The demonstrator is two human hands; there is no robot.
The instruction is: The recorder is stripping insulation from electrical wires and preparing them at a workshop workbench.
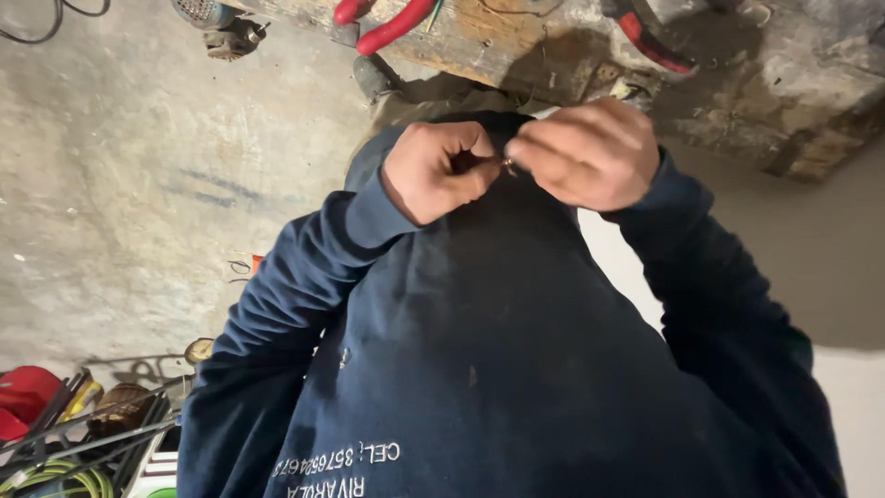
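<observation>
My left hand (438, 171) and my right hand (590, 152) meet in front of my dark blue sweatshirt (479, 350), fingertips pressed together. Between them they pinch a tiny metallic piece (509, 166); it is too small to tell what it is. Both hands have their fingers curled tight around that spot. They are held just below the edge of a worn wooden workbench (774, 101). Dark blue sleeves cover both arms down to the wrists.
Red-handled pliers (396, 23) and another red-handled tool (654, 46) lie on the bench. A power tool (217, 18) rests on the concrete floor (120, 184). At the lower left a rack holds a red object (23, 397) and a coiled green-yellow cable (55, 475).
</observation>
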